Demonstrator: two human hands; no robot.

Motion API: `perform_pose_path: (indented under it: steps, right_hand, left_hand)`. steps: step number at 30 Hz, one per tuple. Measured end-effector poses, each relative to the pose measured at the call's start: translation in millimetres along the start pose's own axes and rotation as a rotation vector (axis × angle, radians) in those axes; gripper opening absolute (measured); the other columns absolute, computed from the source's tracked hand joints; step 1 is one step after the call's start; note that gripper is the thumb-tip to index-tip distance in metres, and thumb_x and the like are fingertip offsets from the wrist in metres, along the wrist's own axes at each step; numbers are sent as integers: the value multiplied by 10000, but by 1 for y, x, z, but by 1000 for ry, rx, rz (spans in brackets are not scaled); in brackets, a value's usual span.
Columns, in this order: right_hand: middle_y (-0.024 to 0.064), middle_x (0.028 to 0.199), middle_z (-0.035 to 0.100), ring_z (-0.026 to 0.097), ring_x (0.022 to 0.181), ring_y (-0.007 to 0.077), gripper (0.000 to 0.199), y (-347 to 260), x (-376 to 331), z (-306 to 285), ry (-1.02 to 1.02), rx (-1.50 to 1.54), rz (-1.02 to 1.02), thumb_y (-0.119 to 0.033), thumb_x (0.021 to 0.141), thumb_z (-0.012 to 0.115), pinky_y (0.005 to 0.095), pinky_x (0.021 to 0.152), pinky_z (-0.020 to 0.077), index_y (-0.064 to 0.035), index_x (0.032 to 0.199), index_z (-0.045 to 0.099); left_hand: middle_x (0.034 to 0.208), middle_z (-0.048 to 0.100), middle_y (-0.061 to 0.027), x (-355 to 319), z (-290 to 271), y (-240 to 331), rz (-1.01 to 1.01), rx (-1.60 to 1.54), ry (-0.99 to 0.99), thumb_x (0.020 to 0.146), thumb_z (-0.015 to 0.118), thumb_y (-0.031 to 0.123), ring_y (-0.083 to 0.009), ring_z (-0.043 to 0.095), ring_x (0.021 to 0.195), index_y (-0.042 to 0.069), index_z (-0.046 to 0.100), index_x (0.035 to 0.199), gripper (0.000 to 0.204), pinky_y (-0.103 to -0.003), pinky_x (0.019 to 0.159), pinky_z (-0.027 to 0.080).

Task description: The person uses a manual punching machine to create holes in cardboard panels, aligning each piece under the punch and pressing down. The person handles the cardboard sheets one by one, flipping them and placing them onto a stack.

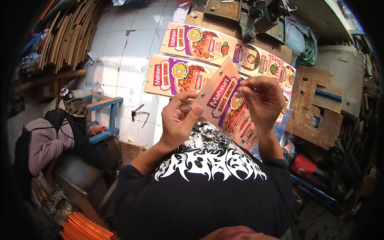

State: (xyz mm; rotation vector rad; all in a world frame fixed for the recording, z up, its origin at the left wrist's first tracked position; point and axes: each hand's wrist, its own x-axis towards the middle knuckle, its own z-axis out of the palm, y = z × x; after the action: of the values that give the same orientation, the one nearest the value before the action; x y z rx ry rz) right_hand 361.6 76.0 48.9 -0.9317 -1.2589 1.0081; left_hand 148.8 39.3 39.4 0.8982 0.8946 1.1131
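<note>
A long, peach-coloured printed sign (230, 98) with food pictures and small metal eyelets at its end is held tilted in front of my chest. My left hand (182, 118) grips its near left edge, thumb on top and fingers underneath. Over the sign's upper right part, my right hand (262, 96) has thumb and fingertips pinched together; whatever sits between them is too small to make out. Beyond, a matching sign (162, 76) lies flat, partly covered by the held one. Another like it (170, 40) lies farther off.
At the far right stands a metal hand press (262, 24). A cut-out cardboard sheet (312, 104) lies to the right. On the left are a blue stool frame (114, 114), a seated person (52, 136) and stacked wooden strips (70, 34). Orange strips (86, 228) lie lower left.
</note>
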Motion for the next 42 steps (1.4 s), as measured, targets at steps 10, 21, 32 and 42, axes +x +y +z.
perform_pose_path:
  steps: [10,21,32,42]
  right_hand:
    - [132,976,653,667,816,172,166,-12,4,-53,250,87,147,40,855,662,290,748,564,40,1010,603]
    - [109,833,655,651,723,209,304,-29,-18,17,-6,-490,-353,118,703,731,290,616,534,-16,957,632]
    - [100,808,616,617,638,204,346,-16,-19,27,-118,-687,-535,43,708,757,294,535,490,43,1036,648]
    - [113,812,616,614,619,203,312,-14,-16,31,-105,-704,-593,-8,700,774,299,510,489,54,977,644]
  left_hand:
    - [987,681,-138,-1,1,2,-57,99,53,943,589,112,-135,654,857,-84,565,1202,326,-253,710,559]
    - [1009,681,-151,5,0,7,-64,-26,-83,934,562,52,-139,656,865,-84,563,1208,306,-269,740,556]
    - [1071,666,-173,4,11,17,-32,1,-80,930,598,74,-152,660,887,-81,518,1271,383,-261,736,575]
    - [1067,666,-178,3,10,18,10,2,-82,920,620,77,-169,669,902,-61,506,1282,404,-272,744,589]
